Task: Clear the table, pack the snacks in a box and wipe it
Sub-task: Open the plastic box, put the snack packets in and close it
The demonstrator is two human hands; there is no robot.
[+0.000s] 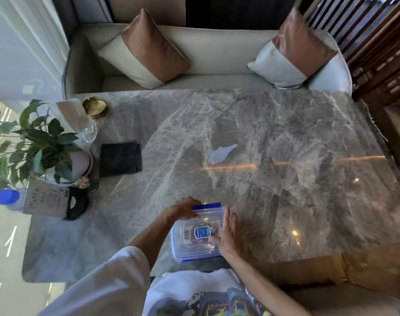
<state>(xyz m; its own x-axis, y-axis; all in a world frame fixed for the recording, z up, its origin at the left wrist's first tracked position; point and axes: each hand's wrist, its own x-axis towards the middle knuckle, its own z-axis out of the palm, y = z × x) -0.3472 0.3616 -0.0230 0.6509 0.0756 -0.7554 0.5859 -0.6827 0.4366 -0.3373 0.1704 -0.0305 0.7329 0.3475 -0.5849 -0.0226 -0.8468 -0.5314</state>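
A clear plastic box [190,247] with a blue-clipped lid and a round blue label stands near the front edge of the grey marble table [274,144]. Red snack packets show through the lid. My left hand [183,209] rests on the box's far left corner, fingers curled over the lid. My right hand [226,236] lies flat along the box's right side, thumb pressing on the lid. A dark folded cloth [120,158] lies flat on the left part of the table, well away from both hands.
At the table's left edge stand a potted plant [41,147], an upturned glass [85,126], a brass dish [95,107], a blue-capped bottle [8,198] and a card in a black holder [57,199]. A beige sofa [217,62] with two cushions lies beyond the table.
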